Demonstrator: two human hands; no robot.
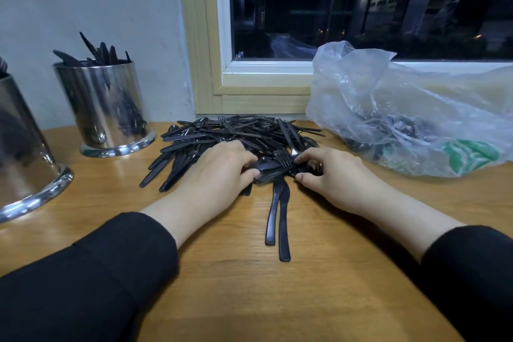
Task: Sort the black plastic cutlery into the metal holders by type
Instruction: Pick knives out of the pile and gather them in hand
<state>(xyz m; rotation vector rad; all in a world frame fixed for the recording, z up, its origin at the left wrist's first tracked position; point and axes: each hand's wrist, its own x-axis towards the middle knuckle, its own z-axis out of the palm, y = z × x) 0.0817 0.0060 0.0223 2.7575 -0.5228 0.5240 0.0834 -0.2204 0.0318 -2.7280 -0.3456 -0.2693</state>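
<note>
A heap of black plastic cutlery (238, 133) lies on the wooden table (319, 286) under the window. My left hand (216, 175) rests on the heap's near edge, fingers curled round some pieces. My right hand (327, 175) pinches black cutlery (273, 168) at the heap's front, a fork's tines showing between the two hands. Two black knives (279, 219) lie apart from the heap, handles toward me. A metal holder (104, 108) at the back left contains several knives. A second metal holder (22, 158) stands at the far left edge, its contents mostly out of view.
A crumpled clear plastic bag (402, 114) with more dark cutlery and green print lies at the right against the window frame (249, 86). Bare wooden tabletop lies in front of my forearms.
</note>
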